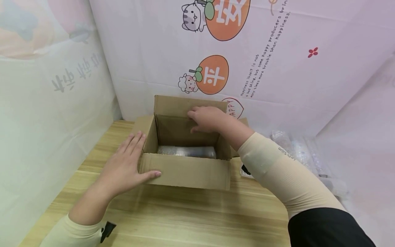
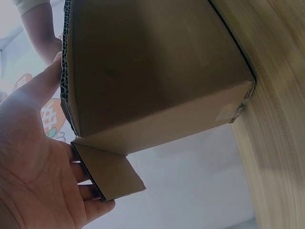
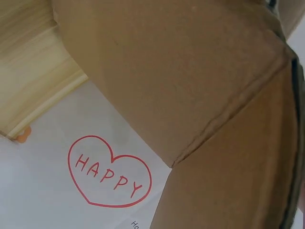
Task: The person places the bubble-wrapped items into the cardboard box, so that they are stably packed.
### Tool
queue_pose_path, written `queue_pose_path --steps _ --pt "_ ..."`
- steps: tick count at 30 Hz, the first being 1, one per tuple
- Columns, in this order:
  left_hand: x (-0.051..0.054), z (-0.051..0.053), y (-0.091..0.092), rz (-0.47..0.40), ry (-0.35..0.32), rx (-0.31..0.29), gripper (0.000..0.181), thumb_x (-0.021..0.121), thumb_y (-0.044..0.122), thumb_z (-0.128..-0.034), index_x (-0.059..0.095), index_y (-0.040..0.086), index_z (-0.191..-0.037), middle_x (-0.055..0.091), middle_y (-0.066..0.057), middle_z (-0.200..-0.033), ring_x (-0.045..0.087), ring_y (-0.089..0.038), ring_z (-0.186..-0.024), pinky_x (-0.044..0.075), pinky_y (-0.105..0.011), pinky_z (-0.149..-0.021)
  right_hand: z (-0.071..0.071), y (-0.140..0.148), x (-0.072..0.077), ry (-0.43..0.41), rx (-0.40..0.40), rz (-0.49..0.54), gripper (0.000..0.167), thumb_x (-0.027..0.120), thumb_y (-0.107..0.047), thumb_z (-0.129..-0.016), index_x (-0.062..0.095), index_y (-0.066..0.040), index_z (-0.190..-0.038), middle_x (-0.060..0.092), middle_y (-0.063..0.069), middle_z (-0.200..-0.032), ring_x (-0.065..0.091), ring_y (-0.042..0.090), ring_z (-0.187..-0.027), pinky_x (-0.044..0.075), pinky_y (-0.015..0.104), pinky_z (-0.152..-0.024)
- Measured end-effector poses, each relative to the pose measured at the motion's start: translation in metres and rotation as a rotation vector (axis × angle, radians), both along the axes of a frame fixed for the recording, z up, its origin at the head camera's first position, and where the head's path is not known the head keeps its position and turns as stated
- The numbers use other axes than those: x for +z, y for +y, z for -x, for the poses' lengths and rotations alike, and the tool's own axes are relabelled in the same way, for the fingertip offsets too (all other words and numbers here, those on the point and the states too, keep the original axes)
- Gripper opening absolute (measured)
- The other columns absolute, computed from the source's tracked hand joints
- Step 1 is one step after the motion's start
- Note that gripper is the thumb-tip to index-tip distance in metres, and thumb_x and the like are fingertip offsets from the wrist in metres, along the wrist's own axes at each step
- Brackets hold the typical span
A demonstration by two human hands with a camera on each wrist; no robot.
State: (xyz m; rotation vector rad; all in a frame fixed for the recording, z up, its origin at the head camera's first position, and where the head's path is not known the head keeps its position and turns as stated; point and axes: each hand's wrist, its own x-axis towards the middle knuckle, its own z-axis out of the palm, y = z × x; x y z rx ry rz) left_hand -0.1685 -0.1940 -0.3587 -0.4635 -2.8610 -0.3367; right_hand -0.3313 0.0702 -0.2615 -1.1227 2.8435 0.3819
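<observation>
An open cardboard box (image 1: 191, 132) stands on the table with its flaps folded outward. At its bottom lies a clear plastic-wrapped package (image 1: 189, 151), partly hidden by the front wall. My left hand (image 1: 126, 164) rests on the left flap (image 2: 109, 169) with straight fingers, its thumb over the front flap (image 1: 188, 171). In the left wrist view, those fingers lie behind the flap. Over the far right part of the box, my right hand (image 1: 208, 118) is beside the back flap (image 1: 172, 106), fingers loosely bent; contact is unclear. The right wrist view shows cardboard only, no hand.
Several bubble-wrapped bundles (image 1: 297, 151) lie at the right, by the curtain. A small item with a black part (image 1: 246, 170) is partly hidden under the right forearm. A printed curtain (image 1: 148, 55) closes off the back and sides of the wooden table (image 1: 185, 216).
</observation>
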Motion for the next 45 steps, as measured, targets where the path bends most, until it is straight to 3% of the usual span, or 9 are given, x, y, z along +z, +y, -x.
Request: queue_pose_path --steps 6,14,21,33,45 --pt "0.0 -0.001 0.001 0.0 -0.002 0.001 0.12 0.049 0.085 -0.0772 0.001 0.01 -0.159 0.003 -0.011 -0.166 0.004 -0.036 -0.152 0.018 -0.057 -0.121 -0.002 0.005 0.003 0.0 -0.002 0.003 0.049 0.069 -0.046 -0.09 0.058 -0.014 -0.125 0.059 0.004 -0.119 0.06 0.022 -0.107 0.052 0.041 -0.096" --pt "-0.001 -0.002 0.001 0.003 0.003 -0.005 0.12 0.049 0.085 -0.0773 0.002 0.009 -0.159 0.004 -0.012 -0.166 0.004 -0.035 -0.152 0.018 -0.057 -0.121 -0.007 0.024 0.017 0.02 -0.019 0.066 0.044 0.07 -0.048 -0.088 0.059 -0.016 -0.117 0.059 0.0 -0.112 0.06 0.019 -0.097 0.054 0.037 -0.084" --pt "-0.001 -0.002 0.0 0.007 -0.007 -0.004 0.12 0.048 0.085 -0.0776 0.0 0.01 -0.159 0.001 -0.011 -0.166 0.002 -0.035 -0.152 0.017 -0.056 -0.121 -0.019 0.047 0.037 -0.002 -0.046 0.164 0.055 0.069 -0.046 -0.089 0.057 -0.014 -0.132 0.06 0.005 -0.128 0.059 0.024 -0.115 0.05 0.041 -0.098" --pt "0.0 0.0 0.001 0.012 0.007 -0.012 0.119 0.05 0.083 -0.0786 0.002 0.009 -0.159 0.003 -0.012 -0.166 0.004 -0.037 -0.152 0.017 -0.056 -0.122 -0.042 0.11 0.061 0.018 -0.106 0.375 0.06 0.069 -0.045 -0.09 0.051 -0.013 -0.138 0.057 0.009 -0.131 0.058 0.027 -0.116 0.049 0.047 -0.097" --pt "-0.001 0.0 0.001 0.005 -0.008 -0.015 0.119 0.047 0.084 -0.0786 0.0 0.01 -0.159 0.001 -0.012 -0.166 0.002 -0.036 -0.152 0.015 -0.055 -0.122 -0.071 0.191 0.06 0.079 -0.227 0.501 0.066 0.064 -0.049 -0.092 0.046 -0.013 -0.144 0.055 0.013 -0.132 0.055 0.031 -0.12 0.047 0.056 -0.095"
